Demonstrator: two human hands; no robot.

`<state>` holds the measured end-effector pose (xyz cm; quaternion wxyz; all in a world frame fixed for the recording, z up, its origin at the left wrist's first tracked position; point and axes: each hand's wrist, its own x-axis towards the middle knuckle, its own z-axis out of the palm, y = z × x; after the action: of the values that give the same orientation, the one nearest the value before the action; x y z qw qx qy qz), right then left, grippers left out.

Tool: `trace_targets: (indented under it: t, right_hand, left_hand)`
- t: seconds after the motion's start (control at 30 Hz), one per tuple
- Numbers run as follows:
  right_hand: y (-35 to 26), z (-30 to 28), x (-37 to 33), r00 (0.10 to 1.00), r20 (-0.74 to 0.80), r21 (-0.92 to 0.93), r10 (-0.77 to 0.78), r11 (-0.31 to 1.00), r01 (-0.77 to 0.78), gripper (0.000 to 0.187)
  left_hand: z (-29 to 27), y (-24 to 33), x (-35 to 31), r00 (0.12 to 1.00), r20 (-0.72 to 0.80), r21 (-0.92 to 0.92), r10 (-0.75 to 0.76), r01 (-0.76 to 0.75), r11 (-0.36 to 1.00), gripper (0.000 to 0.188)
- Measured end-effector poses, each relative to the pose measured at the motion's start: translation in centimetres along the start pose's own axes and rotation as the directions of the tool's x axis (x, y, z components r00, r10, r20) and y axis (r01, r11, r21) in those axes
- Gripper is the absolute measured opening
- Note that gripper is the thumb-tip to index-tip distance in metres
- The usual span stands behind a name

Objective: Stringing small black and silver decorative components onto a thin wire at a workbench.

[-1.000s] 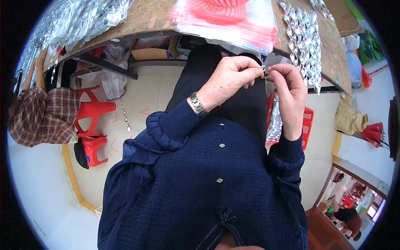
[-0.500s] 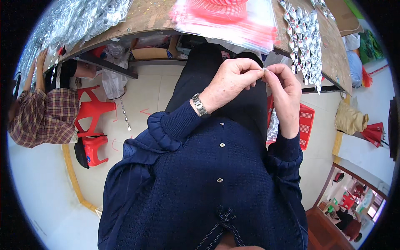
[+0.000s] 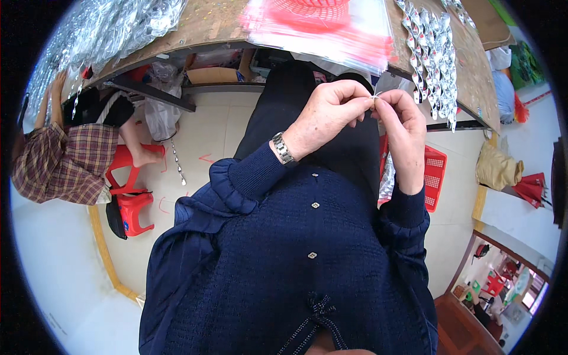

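Observation:
My left hand (image 3: pixel 330 116), with a metal watch (image 3: pixel 283 148) at the wrist, meets my right hand (image 3: pixel 406 126) above my lap, just short of the table's front edge. Thumb and forefinger of both are pinched on a thin whitish thread (image 3: pixel 375 96), whose short ends stick out above the fingertips. Whether it is knotted is too small to tell. Beyond my hands lies a stack of clear and red plastic bags (image 3: pixel 361 50) on the table. Twisted silvery strips (image 3: pixel 435 65) hang over the edge to the right of my right hand.
A red mesh basket (image 3: pixel 313 12) sits on the bags. Many clear plastic pieces (image 3: pixel 118 29) cover the table (image 3: pixel 213 23) at left. A person in a checked garment (image 3: pixel 71 160) sits there on a red stool (image 3: pixel 127 168). A red crate (image 3: pixel 435 177) stands by my right forearm.
The thread's ends show more plainly above my fingertips; my hands have barely moved. At left, the seated person has shifted and a leg now reaches over the red stool.

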<state>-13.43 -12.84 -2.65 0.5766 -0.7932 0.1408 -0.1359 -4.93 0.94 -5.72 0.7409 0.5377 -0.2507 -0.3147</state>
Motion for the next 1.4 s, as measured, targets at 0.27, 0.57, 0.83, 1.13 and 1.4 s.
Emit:
trace_targets:
  t: [0.27,0.57,0.83,1.13,1.4]
  right_hand:
    - [-0.8,0.7,-0.7,0.991,-0.107,-0.044,-0.078,0.996,0.074,0.009]
    - [-0.4,1.3,-1.2,0.924,-0.142,-0.302,-0.354,0.905,0.3,0.007]
    - [-0.2,1.5,-1.1,0.913,-0.142,-0.367,-0.381,0.877,0.309,0.007]
    - [0.0,1.7,-0.9,0.913,-0.155,-0.388,-0.376,0.873,0.294,0.006]
    - [0.1,1.8,-0.7,0.899,-0.162,-0.44,-0.406,0.846,0.302,0.004]
  left_hand:
    - [0.1,0.2,0.0,1.0,-0.03,-0.023,-0.006,0.005,1.0,0.011]
    - [0.0,0.1,0.0,0.999,-0.042,-0.037,-0.009,0.008,0.999,0.012]
    - [0.0,-0.1,-0.1,0.999,-0.04,-0.022,-0.011,0.01,1.0,0.013]
    - [0.0,-0.4,-0.2,1.0,-0.022,-0.032,0.006,-0.007,0.999,0.015]
    - [-0.1,-1.0,-0.1,1.0,-0.011,0.046,0.02,-0.019,0.999,0.019]
